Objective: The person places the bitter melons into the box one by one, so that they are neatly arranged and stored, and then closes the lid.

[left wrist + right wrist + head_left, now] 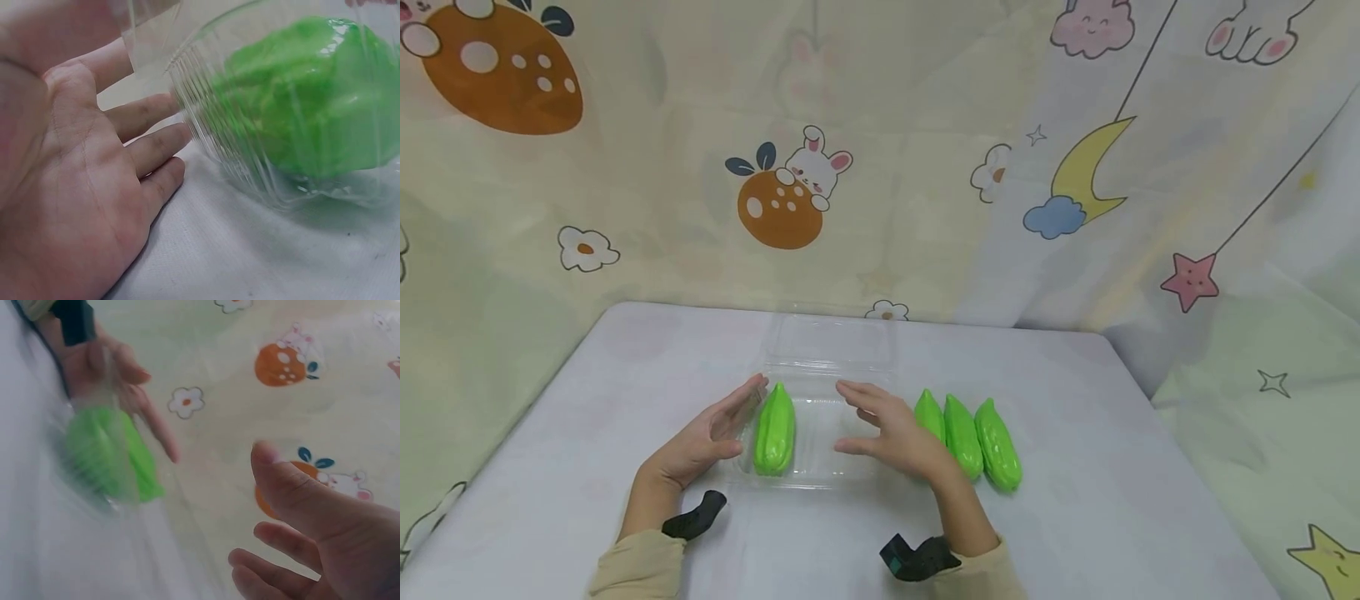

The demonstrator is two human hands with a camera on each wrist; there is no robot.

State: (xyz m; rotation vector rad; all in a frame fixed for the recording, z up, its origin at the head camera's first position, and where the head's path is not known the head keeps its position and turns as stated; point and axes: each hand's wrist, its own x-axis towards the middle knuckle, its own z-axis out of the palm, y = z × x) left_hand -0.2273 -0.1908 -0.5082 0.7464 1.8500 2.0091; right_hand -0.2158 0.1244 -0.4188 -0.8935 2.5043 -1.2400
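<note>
A clear plastic clamshell box (pixel 832 486) lies on the table with its lid (pixel 831 340) folded back. One glossy green, long, ridged vegetable-like piece (pixel 774 431) lies inside, at the box's left side. My left hand (pixel 713 435) is beside the left wall, fingers extended; in the left wrist view its fingertips (pixel 178 132) appear to touch the ribbed wall. Over the box's right part, my right hand (pixel 891 427) has its thumb and fingers spread, with nothing between them. In the right wrist view that hand (pixel 325 531) appears apart from the box.
Right of the box, several similar green pieces (pixel 964 437) lie side by side, one partly hidden by my right hand. A white table (pixel 1075 533) spreads around them. Behind it hangs a patterned curtain (pixel 910 208).
</note>
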